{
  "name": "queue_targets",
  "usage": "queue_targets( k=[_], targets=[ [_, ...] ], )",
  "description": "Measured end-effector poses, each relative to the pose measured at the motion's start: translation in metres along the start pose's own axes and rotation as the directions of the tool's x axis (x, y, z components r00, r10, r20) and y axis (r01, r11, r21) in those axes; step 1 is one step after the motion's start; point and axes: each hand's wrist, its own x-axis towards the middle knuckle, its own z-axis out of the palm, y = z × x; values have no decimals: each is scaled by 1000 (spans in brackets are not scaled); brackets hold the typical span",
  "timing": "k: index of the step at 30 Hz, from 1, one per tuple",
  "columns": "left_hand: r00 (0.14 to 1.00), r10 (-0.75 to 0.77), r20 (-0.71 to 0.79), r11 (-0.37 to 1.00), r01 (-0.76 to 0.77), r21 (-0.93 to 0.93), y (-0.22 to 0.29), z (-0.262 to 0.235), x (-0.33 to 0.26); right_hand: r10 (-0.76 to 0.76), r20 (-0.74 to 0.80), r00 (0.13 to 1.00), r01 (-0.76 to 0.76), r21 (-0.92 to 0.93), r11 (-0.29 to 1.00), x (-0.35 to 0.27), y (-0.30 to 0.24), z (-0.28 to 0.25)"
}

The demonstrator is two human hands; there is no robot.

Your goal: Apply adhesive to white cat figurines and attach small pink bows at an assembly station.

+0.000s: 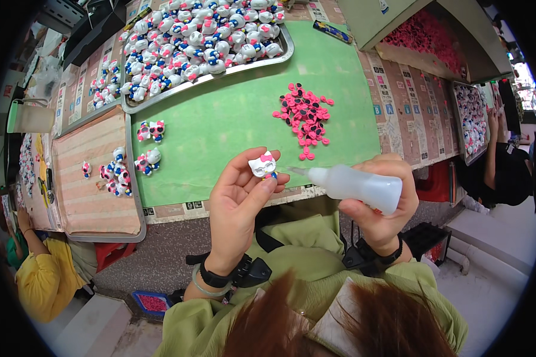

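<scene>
The figurine [263, 165], a small white cat-like toy with a pink bow, sits pinched between the thumb and fingertips of the left hand [239, 202], held up over the near edge of the green mat [232, 119]. Its face is turned up toward the camera, the bow on top. The right hand [382, 199] is wrapped around a squeeze bottle [357, 185] of translucent white plastic. The bottle lies almost level, its long axis running left to right, and the thin nozzle points left at the figurine, the tip just beside it; whether it touches I cannot tell. On the mat past the hands lies a heap of pink pieces [307, 121], some with black centres. To the left lie a few finished figurines, and a metal tray [283, 52] at the far side is piled with many more.
</scene>
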Motion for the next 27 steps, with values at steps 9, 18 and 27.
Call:
queue_targets(
  k=[9, 18, 27],
  targets=[
    [1000, 4, 2, 1000, -4, -1, 1, 0, -2, -13, 9, 1000, 14, -70, 997, 2, -1, 4],
    [999, 15, -34, 1000, -15, 15, -1, -1, 0, 394, -219, 893, -316, 318, 894, 4, 7, 2],
    [997, 10, -73, 1000, -9, 12, -4, -8, 2, 358, -220, 907, -360, 30, 932, 31, 100, -22]
  ],
)
